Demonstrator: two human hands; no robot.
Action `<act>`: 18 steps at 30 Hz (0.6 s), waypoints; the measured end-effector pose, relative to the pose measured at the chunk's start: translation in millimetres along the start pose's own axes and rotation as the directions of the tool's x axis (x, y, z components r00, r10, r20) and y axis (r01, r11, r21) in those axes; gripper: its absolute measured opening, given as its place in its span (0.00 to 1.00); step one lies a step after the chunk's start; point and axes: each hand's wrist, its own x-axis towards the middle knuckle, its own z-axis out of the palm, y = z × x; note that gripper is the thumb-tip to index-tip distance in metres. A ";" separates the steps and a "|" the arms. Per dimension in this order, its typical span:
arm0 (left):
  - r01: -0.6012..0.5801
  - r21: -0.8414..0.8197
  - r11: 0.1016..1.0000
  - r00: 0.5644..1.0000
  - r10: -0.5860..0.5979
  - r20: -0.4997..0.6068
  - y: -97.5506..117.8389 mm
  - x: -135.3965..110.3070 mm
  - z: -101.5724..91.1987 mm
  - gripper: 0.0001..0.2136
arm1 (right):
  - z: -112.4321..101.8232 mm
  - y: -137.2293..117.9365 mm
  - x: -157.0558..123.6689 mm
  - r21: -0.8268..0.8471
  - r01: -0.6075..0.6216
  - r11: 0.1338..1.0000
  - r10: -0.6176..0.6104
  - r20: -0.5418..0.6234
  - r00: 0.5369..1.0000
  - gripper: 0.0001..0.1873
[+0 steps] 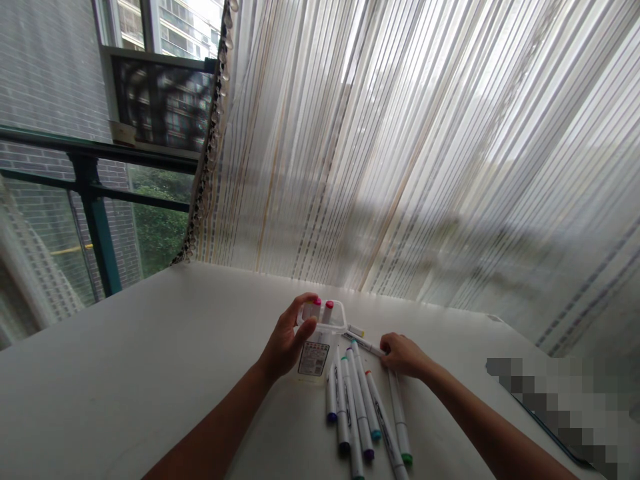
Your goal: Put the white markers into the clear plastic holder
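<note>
My left hand point(289, 339) is closed around the rim and side of a clear plastic box point(338, 325), which stands upright on the white table and has a printed label point(314, 359). Inside the box stand a pink-capped marker point(317, 307) and a red-capped marker point(329, 309). To the right, my right hand point(401, 353) has its fingers closed at the end of a white marker point(369, 345) lying slantwise. Between my hands and toward me lie several loose white markers point(361, 393) with blue, black, purple, teal, orange and green ends.
The white table point(175, 373) reaches back to a striped sheer curtain point(380, 147). At the left are a dark green railing point(95, 200) and a window point(165, 100). A dark-edged object, mostly pixelated point(550, 413), sits at the right edge.
</note>
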 end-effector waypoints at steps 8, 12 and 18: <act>0.003 0.008 1.000 1.000 -0.003 0.001 0.6 0.3 0.0 0.20 | -0.3 -0.4 -0.5 -0.004 -0.009 1.000 0.009 0.004 1.000 0.12; 0.006 0.004 1.000 1.000 -0.006 0.003 -0.7 0.5 0.0 0.21 | -0.4 -0.6 -0.7 -0.004 -0.002 1.000 0.002 0.005 1.000 0.12; 0.010 0.004 1.000 1.000 -0.010 0.001 -1.1 0.5 -0.3 0.21 | 0.8 -0.6 -0.3 -0.006 0.002 1.000 -0.002 -0.002 1.000 0.13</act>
